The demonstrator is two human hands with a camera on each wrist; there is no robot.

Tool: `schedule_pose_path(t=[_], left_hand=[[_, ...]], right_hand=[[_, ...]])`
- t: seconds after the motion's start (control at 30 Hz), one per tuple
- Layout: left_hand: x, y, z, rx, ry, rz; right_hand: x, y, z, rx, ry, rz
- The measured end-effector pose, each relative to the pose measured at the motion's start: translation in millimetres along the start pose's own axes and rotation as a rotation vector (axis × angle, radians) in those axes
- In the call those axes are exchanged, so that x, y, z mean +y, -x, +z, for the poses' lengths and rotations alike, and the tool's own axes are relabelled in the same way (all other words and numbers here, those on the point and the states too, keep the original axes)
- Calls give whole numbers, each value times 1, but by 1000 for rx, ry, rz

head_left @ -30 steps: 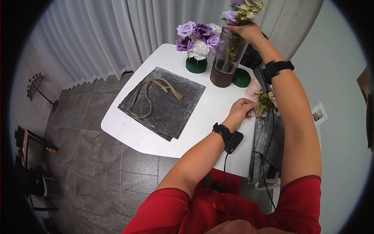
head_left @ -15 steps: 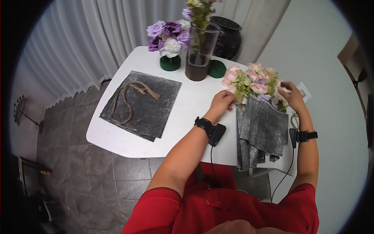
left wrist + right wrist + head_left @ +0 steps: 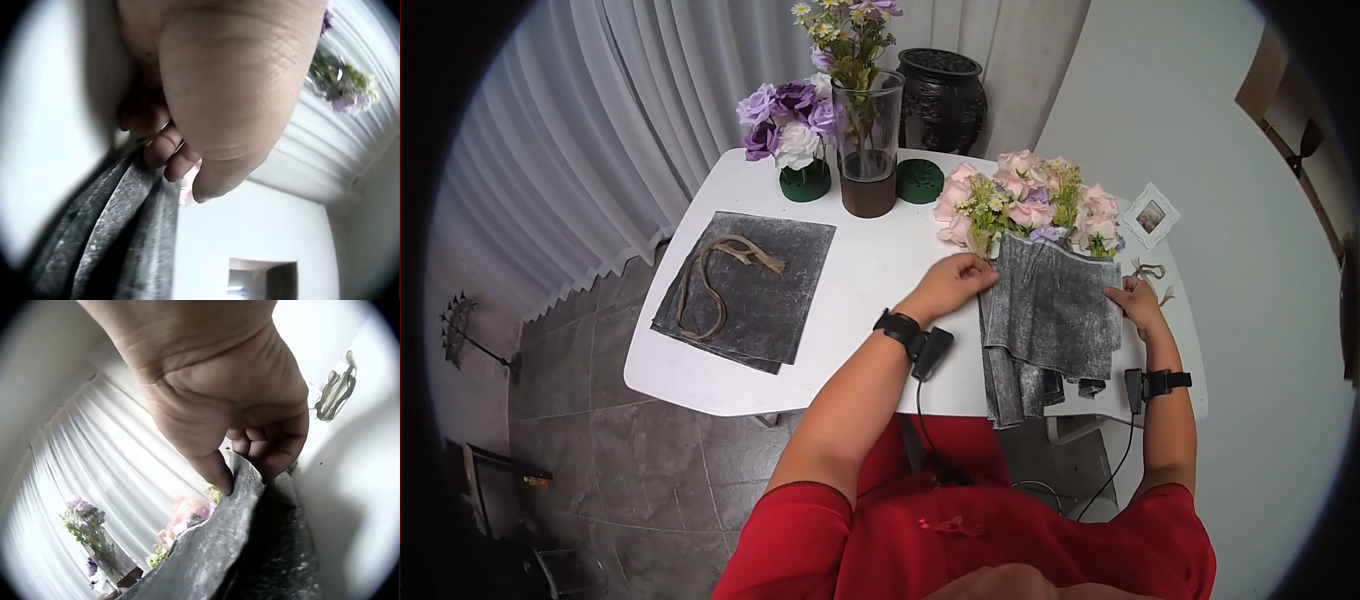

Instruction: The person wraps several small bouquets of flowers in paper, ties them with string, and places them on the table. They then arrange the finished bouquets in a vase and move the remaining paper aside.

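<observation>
A bouquet of pale pink roses (image 3: 1030,212) with small lilac and green sprigs lies at the right of the table, its lower part wrapped in dark grey mottled wrapping paper (image 3: 1055,300). My right hand (image 3: 1138,302) pinches the paper's right edge between thumb and fingers, which shows in the right wrist view as a folded edge of the paper (image 3: 240,500). At the paper's upper left side is my left hand (image 3: 948,287); in the left wrist view its curled fingers (image 3: 164,147) grip the gathered top of the paper folds (image 3: 125,212).
Grey sheets (image 3: 770,270) with a loose twine (image 3: 718,290) lie at left. Behind stand a tall glass vase (image 3: 868,150) of flowers, purple and white roses (image 3: 790,120) in green foam, and another foam block (image 3: 920,181). A white frame (image 3: 1150,215) and more twine (image 3: 1152,272) lie at right.
My right hand left the flowers in the vase, came down to the bouquet's right side, and now pinches the paper's edge. The left hand stays at the paper's left side. The view has shifted right.
</observation>
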State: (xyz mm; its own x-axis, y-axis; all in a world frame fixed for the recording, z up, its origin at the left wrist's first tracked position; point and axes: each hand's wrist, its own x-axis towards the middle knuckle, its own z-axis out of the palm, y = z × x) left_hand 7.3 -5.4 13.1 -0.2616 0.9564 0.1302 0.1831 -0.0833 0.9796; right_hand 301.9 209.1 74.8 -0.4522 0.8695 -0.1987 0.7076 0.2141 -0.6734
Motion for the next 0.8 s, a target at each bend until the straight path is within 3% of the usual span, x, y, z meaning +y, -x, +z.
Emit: schedule_pose_path(t=[0.03,0.1,0.23,0.3,0.37,0.4,0.43,0.53,0.6,0.67,0.8], left_hand=[[-1,2,4,56,-173,138],[-1,4,8,79,-314,277],[-4,-1,3,45,-151,143],[-7,-4,-2,-84,124,43],[-1,-2,-8,-87,165,-34],[1,0,-10,-192,486,-3],[1,0,-12,-295,808,31],[2,4,-23,-346,922,-21],[2,6,-28,-385,991,-44],[2,-1,-25,-196,1012,-77],[7,-4,-16,-29,833,-126]], right_hand=[[-1,-1,2,-6,-4,-5],[-7,3,10,-49,-339,-154],[-67,45,20,-147,-516,-344],[-98,67,24,-252,-634,-524],[-120,87,24,-358,-709,-587],[-125,92,24,-456,-778,-648],[-127,91,23,-464,-786,-648],[-133,74,25,-411,-860,-691],[-125,50,29,-384,-949,-624],[-111,28,29,-319,-1038,-520],[-32,-45,23,-317,-1071,-497]])
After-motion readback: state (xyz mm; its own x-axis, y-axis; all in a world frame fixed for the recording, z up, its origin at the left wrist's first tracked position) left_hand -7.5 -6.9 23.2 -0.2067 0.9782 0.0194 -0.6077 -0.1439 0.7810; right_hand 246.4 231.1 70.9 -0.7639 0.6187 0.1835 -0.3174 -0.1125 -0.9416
